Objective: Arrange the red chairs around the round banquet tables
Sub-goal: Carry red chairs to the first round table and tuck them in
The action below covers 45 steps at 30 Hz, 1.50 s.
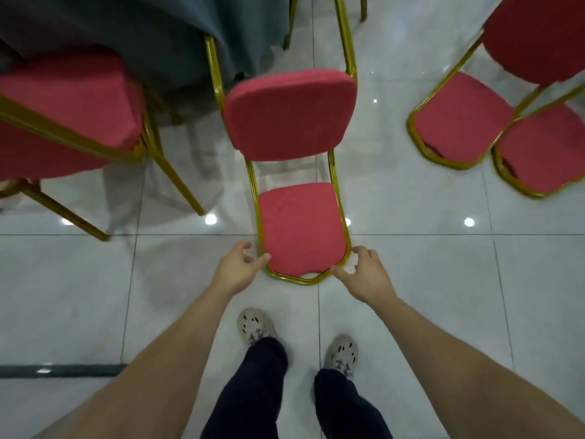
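Note:
A red chair (pixel 300 229) with a gold frame is straight in front of me, its back toward me. The seat lies farther off, and two gold legs stick out past it toward the round table draped in a dark cloth (pixel 142 23). My left hand (pixel 237 267) holds the left top corner of the backrest, with the thumb on the frame and the fingers curled beside it. My right hand (pixel 364 274) pinches the right top corner between thumb and forefinger.
Another red chair (pixel 72 99) stands at the left against the table. Two more red chairs (pixel 459 122) (pixel 544 150) stand side by side at the right. The floor is glossy white tile, and my feet (pixel 256 324) are just behind the chair.

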Motion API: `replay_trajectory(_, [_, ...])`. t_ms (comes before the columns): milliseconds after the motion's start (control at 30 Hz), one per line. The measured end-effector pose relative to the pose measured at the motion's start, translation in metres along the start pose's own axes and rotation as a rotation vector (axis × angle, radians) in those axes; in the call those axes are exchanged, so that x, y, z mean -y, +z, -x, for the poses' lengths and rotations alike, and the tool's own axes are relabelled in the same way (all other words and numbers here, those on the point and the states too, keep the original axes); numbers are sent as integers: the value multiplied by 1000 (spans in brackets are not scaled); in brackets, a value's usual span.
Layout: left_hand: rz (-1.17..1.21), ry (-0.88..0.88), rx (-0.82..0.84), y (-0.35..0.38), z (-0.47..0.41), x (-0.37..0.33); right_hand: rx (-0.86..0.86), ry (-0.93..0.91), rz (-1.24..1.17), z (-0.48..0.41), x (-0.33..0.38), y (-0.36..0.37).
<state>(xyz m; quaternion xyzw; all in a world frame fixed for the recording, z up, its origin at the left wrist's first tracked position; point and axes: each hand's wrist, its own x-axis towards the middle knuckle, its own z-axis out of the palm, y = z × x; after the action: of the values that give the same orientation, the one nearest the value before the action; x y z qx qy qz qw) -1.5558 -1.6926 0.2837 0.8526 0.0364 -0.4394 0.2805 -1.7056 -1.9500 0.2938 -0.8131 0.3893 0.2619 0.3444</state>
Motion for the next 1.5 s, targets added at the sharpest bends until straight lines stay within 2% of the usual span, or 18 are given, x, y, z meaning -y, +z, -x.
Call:
replay_trajectory(133, [21,-75,3,73,-71,51,16,-1,4,-86,-53,46])
replay_trajectory(267, [-16,-72,-16,145,-169,104,-11,-1,16,-199,-102,108])
replay_trajectory(367, [11,-73,-96,189,-253,136,-66,13,16,-285,-137,154])
replay_trajectory(533, [18,-33,-206,231,-368,173,-131,134,52,-400,-179,208])
replay_trajectory(700, [45,49,-293,249,-398,193,-95,135,-135,-441,-197,219])
replay_trajectory(833, [30,45,-267,236,-366,182,-73,144,-181,-412,-197,199])
replay_trajectory(967, [19,41,-207,219,-292,160,-78,151,-192,-342,-190,153])
replay_trajectory(1167, [31,28,-98,169,-129,102,-18,185,-126,-199,-164,43])
replay_trajectory(1367, [-30,35,-89,96,32,15,-65,100,-143,-56,-119,-83])
replay_trajectory(1433, [30,40,-123,71,76,-16,-99,75,-155,-25,-94,-126])
replay_trajectory(1500, [191,73,-157,46,114,-49,-155,68,-201,-2,-62,-168])
